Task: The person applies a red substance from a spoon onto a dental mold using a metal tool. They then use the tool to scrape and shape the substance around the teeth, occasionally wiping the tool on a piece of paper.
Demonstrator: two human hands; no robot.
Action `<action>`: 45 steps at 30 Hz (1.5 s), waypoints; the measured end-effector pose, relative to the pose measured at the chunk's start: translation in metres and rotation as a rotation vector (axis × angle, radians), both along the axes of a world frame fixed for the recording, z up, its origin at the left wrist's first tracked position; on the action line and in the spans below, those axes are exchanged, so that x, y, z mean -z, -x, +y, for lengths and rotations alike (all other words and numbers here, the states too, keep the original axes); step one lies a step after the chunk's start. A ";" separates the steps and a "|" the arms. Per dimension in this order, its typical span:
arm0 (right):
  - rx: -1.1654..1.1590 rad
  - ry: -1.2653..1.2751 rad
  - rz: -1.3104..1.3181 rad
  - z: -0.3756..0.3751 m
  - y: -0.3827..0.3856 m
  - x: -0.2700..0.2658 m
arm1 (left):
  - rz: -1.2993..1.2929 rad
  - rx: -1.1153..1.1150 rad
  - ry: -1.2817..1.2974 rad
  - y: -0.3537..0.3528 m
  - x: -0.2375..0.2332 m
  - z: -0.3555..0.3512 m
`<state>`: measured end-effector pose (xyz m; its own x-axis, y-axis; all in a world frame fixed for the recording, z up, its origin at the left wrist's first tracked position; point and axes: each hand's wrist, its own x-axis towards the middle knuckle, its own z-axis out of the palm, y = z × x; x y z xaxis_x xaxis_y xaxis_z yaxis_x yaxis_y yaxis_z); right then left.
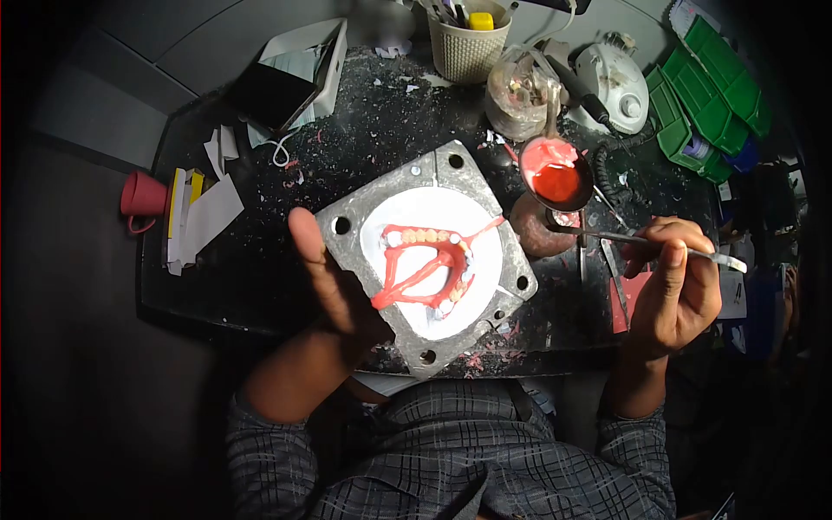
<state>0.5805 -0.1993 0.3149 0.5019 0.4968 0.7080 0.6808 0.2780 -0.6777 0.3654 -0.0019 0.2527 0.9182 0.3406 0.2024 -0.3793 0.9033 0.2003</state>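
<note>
2 hands, viewed remotely.
My left hand grasps a metal flask so its face shows; my right hand pinches a slim tool beside the ladle.

No readable text, labels, brands or numbers, though any small print may be lost in shadow
</note>
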 end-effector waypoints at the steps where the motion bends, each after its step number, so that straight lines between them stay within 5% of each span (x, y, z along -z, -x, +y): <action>1: -0.009 0.007 0.020 -0.002 0.001 -0.001 | 0.021 -0.023 -0.038 0.002 0.002 -0.001; 4: -0.039 -0.028 0.086 -0.004 0.002 -0.002 | 0.186 -0.131 -0.423 -0.003 -0.001 0.000; 7: -0.106 -0.080 0.157 -0.008 -0.001 -0.004 | 0.118 -0.196 -0.185 -0.011 -0.016 -0.005; 17: -0.141 -0.106 0.177 -0.009 0.000 -0.004 | 0.301 -0.079 -0.192 -0.009 -0.012 0.004; 45: -0.124 -0.124 0.126 -0.009 -0.003 -0.002 | 0.249 0.030 -0.121 -0.010 -0.020 0.004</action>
